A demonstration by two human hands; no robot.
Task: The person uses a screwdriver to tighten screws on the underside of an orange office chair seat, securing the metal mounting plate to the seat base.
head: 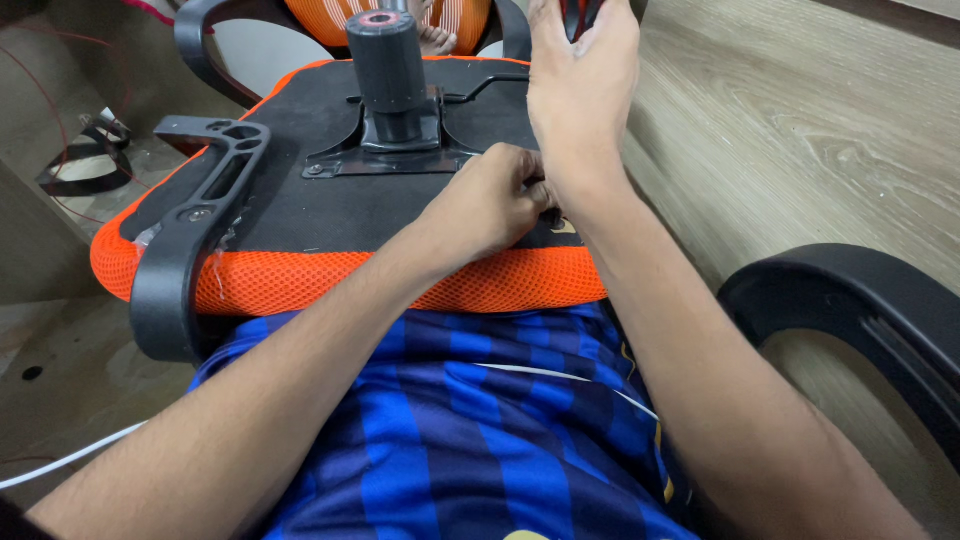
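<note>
An upturned chair seat (330, 200) lies across my lap, black underside up, with orange mesh (330, 280) around its edge. A black metal plate with a thick grey cylinder (387, 70) stands at its middle. My left hand (490, 205) rests on the underside near the right edge. Its fingers are pinched together beside my right wrist, and what they pinch is hidden. My right hand (580, 80) reaches to the seat's far right edge and curls around a dark part (583, 12) cut off by the frame's top.
A black armrest bracket (190, 230) is fixed to the seat's left side. Another black armrest (860, 310) lies on the wooden floor at the right. An orange striped chair back (330, 20) sits beyond the seat. A white cable (70, 458) runs at lower left.
</note>
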